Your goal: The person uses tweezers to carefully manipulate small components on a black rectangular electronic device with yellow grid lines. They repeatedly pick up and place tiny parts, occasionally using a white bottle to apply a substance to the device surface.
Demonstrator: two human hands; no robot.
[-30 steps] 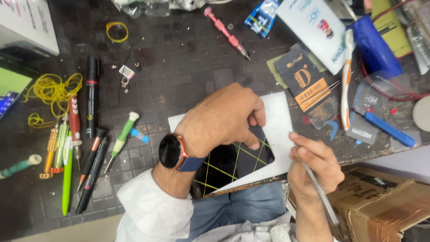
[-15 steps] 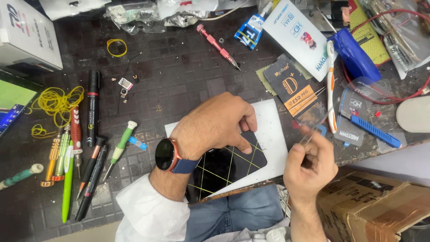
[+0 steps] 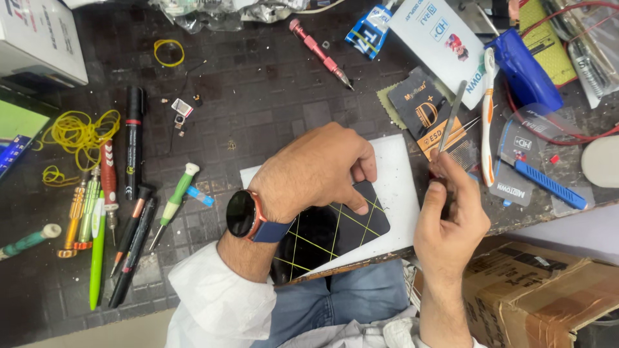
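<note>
Two hands, left hand [image 3: 319, 171] flat on phone [image 3: 335, 235], right hand [image 3: 451, 219] fingers pinching tweezers [image 3: 449, 122] beside it

sleeves: white | jeans: blue | left wrist: black round watch [image 3: 242, 214], blue strap

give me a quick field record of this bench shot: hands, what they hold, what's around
setting: dark work mat on a cluttered bench
left hand: left hand pressing down on a dark phone criss-crossed with yellow bands
under phone: white board
right hand: right hand holding thin metal tweezers, tip raised away from the phone
wrist: smartwatch on the left wrist
left of hands: row of screwdrivers and pens, yellow rubber bands
top: pink screwdriver
right: toothbrush, blue-handled tool
</note>
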